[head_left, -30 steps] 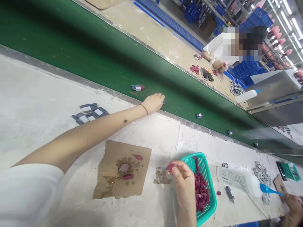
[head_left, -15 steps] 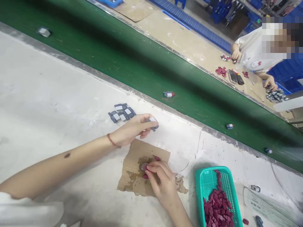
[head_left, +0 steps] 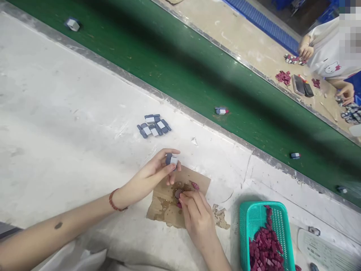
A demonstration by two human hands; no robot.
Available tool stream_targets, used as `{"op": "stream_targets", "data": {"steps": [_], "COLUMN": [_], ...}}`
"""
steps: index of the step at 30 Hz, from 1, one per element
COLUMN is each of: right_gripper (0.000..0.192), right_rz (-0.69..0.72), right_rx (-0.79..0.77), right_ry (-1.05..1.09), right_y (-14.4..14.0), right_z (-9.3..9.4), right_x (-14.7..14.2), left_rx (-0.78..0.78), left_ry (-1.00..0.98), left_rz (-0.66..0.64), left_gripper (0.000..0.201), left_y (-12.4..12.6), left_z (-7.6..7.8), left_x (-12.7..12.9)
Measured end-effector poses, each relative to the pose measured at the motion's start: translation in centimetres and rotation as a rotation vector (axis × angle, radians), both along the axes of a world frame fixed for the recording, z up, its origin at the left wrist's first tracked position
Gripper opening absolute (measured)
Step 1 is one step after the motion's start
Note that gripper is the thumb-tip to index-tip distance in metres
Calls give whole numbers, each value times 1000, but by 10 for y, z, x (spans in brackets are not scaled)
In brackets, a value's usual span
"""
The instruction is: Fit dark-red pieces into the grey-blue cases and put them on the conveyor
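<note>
My left hand (head_left: 153, 171) pinches a small grey-and-white block (head_left: 171, 160) just above a stained cardboard sheet (head_left: 160, 205). My right hand (head_left: 196, 214) presses a dark red piece down into the round glue cap (head_left: 177, 193) on that cardboard; the piece is mostly hidden under my fingertips. Another red piece (head_left: 194, 185) lies on the cardboard beside the cap. Several more grey-and-white blocks (head_left: 153, 125) sit in a cluster on the white table beyond my left hand. A teal basket (head_left: 254, 216) of dark red pieces stands right of my right hand.
A green conveyor belt (head_left: 169, 64) runs diagonally behind the table, carrying single blocks (head_left: 220, 110) spaced apart. Across the belt another person's hands (head_left: 304, 49) work among red pieces and dark trays. A white glue bottle (head_left: 324, 252) lies at the lower right.
My left hand drew back from the belt edge to the cardboard, now holding a grey-and-white block. My right hand moved from the basket to the glue cap with a red piece.
</note>
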State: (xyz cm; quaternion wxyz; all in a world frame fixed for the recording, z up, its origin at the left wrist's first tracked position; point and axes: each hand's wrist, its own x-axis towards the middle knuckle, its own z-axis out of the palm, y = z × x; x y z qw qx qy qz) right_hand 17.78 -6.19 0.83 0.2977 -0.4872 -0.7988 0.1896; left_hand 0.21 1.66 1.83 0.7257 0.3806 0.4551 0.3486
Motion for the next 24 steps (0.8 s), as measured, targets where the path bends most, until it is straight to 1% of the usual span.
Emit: {"op": "stream_targets", "data": {"steps": [2,4,6,8,10,12,15,18,21,24], "right_gripper": [20,18,16,15,14,14,14,12,5,5], "right_rz": [13,7,-48,-129,-188,-203,-202,-254,-375,-453], "right_rx": [-25,-60,-114,-169,-205,-223,-260,-328,-413,-458], "right_ry": [36,113,204,266,296,313,338,396,564,787], "right_y": [1,2,3,4,5,5,6,7,6,6], "right_z": [1,2,4,6,6,5,3,2,1,3], "right_x": [0,1,5,9,13,15,15,15,17,17], "left_rx": [37,88,171,242,278,325,418,415,413,483], "left_ry": [107,258,407,482,483,472,473,428,363,308], "left_rz": [6,4,1,-44,-128,-202,-256,-328,-432,-556], "left_gripper": [32,29,27,23,19,19,29,40,38,34], "left_y": [-6,-10,-12,-11,-9,-6,-3,-4,-8,-12], "left_z": [-5,-10,-12,-10,-7,-4,-2,-4,-5,-5], "left_x": [0,1,0,-1,-3,-5,-6,-7,-6,-6]}}
